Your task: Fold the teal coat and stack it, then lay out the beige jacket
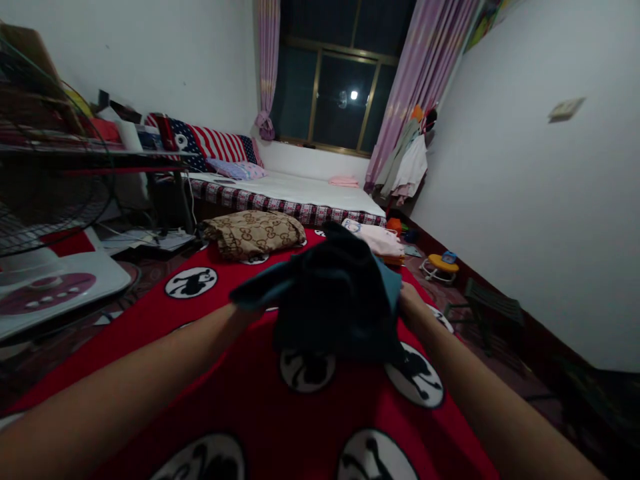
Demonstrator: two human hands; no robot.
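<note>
dark cloth (335, 300) | right edge at right fingers (404, 293) | left fingers hidden

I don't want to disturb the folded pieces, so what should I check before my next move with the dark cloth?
1. Dark cloth lying flat: not ok; it is bunched and raised.
2. Right hand at the dark cloth's right side: ok.
3. Left hand's grip: cannot tell; the cloth hides the fingers.
4. Brown cloth apart from the dark cloth: ok; red blanket shows between them.
5. Pink cloth untouched: cannot tell; the dark cloth partly overlaps it in this view.
</note>
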